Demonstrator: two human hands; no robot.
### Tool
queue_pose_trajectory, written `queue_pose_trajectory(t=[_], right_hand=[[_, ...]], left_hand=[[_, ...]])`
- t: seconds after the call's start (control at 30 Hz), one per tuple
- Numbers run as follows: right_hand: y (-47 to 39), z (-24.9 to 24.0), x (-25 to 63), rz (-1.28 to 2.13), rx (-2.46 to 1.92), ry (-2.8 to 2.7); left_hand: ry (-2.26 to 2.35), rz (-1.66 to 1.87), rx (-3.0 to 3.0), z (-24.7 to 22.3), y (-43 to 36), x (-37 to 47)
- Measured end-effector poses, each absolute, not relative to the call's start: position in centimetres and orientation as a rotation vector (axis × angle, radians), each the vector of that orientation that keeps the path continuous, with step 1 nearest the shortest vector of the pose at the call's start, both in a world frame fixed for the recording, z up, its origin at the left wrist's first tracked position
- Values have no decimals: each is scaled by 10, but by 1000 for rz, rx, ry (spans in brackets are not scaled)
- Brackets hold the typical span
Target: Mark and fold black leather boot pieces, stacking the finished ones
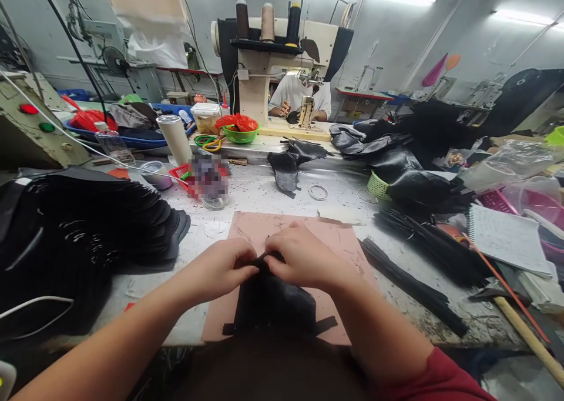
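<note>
A black leather piece (282, 301) lies on a pinkish board (343, 254) at the table's front edge. My left hand (229, 266) pinches its upper edge between thumb and fingers. Close beside it, my right hand (297, 257) grips the same edge, fingers curled over it. Dark strip ends stick out at the piece's lower left and lower right. Part of the edge is hidden under my fingers. To the right of the board lies a bundle of black strips (414, 283).
Stacked black pieces (118, 224) fill the left side. A hammer (524, 330), a notebook (506, 242) and more black strips (432, 242) lie at right. Behind stand a white tumbler (174, 139), a green basket (241, 132) and a sewing machine (253, 89); a person (282, 95) sits beyond it.
</note>
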State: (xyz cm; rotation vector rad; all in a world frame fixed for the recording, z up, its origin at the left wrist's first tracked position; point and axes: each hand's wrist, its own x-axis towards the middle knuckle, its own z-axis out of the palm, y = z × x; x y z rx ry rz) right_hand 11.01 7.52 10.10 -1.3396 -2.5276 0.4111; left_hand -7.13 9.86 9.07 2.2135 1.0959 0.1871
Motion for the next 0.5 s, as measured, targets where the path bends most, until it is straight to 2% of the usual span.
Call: queue_pose_trajectory(t=[0.37,0.5], right_hand=[[77,99,117,694,-1342,-2283],[78,96,119,754,-1337,-2233]], left_hand=[[1065,492,1878,81,96,-74],[1040,504,1877,80,96,-75]])
